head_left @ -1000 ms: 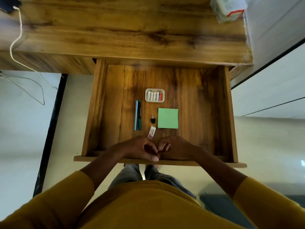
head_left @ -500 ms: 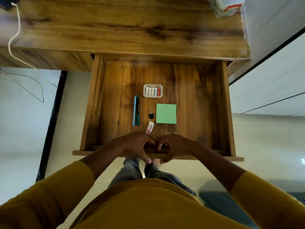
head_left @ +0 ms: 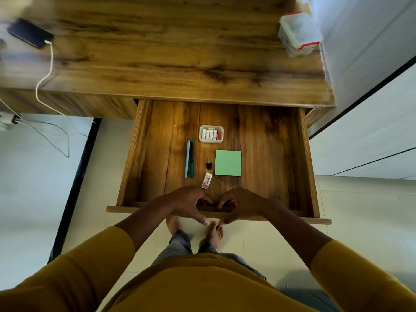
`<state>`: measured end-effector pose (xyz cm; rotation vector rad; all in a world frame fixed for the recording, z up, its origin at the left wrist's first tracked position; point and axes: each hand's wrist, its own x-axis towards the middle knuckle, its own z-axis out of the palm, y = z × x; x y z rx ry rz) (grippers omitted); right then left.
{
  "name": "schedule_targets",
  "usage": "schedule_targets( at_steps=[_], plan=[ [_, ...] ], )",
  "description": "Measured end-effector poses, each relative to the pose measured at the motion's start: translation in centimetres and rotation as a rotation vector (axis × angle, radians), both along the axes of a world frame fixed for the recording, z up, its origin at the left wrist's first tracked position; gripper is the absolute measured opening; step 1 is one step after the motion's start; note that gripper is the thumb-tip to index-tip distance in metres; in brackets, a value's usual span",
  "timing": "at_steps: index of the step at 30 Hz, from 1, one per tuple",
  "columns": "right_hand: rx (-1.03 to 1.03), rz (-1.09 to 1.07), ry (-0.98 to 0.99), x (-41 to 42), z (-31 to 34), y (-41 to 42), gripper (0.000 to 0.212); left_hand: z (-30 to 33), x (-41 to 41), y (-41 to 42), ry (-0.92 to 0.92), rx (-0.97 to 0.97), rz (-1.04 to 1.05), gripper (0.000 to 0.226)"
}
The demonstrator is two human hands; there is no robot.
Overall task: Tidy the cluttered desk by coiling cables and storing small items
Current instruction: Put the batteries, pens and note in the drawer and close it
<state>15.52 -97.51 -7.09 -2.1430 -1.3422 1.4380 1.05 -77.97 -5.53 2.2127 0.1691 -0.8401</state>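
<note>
Drawer (head_left: 144,154) further in, both hands on its front edge

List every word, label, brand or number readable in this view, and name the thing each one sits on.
"camlin": on the small white eraser lying in the open drawer; smaller print under it is too small to read.
Dark green pen: a line of print on the barrel, too small to read.
Batteries in the white tray: label markings blurred, unreadable.
Green sticky pad: blank.
Clear box with a red latch: no legible text.
</note>
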Motion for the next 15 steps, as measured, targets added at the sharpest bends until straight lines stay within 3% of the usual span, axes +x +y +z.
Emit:
schedule_targets(
  at_steps=[15],
  plan=[
    [0.044, 0.017, -0.171, 3.8, 3.0, 2.8, 0.043, 2.7, 4.1, 1.7, -0.109, 0.238, 0.033, 0.055]
  ],
)
